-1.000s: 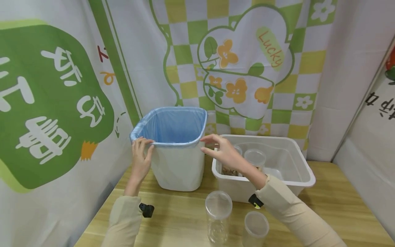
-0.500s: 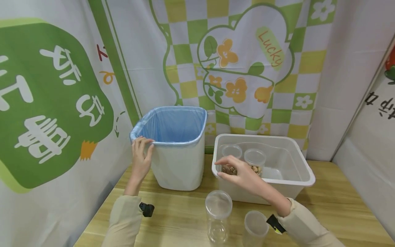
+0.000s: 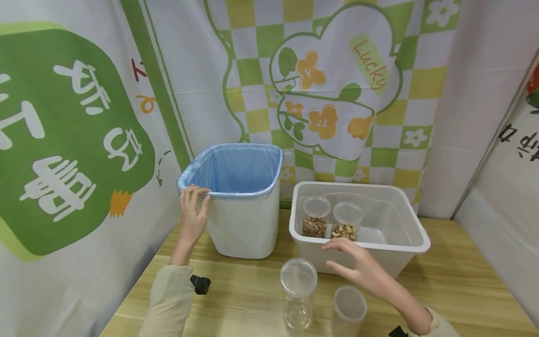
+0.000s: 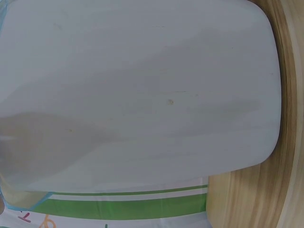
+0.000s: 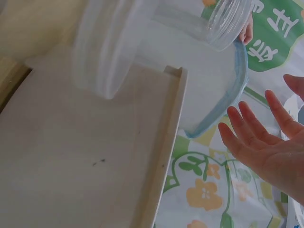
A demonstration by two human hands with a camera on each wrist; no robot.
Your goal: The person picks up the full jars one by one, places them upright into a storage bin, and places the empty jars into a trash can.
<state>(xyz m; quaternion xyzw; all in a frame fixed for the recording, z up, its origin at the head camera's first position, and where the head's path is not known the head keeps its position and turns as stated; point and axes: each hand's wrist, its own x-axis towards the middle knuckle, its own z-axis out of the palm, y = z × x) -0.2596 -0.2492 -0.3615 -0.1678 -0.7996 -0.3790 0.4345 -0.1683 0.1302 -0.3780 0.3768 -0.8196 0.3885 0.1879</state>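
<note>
My left hand (image 3: 193,216) holds the near left rim of a white trash can (image 3: 244,229), its fingers and thumb at the edge of the blue liner (image 3: 246,168). In the left wrist view the can's side wall (image 4: 156,95) fills most of the picture. My right hand (image 3: 360,267) holds nothing, its fingers spread apart in front of a white plastic tub (image 3: 414,245). Two lidded jars of nuts, one of walnuts (image 3: 315,226) and one of cashews (image 3: 344,231), stand inside that tub.
On the wooden table (image 3: 240,299), a tall clear lidded jar (image 3: 298,299) and a shorter one (image 3: 349,309) stand in front of the tub, near my right forearm. Behind everything hangs a green and yellow checked cloth (image 3: 269,70); white printed cloth covers both sides.
My right hand has drawn back from the can's right rim, passing rightward and toward me across the tub, so the nut jars now show fully. The left hand has stayed at the rim.
</note>
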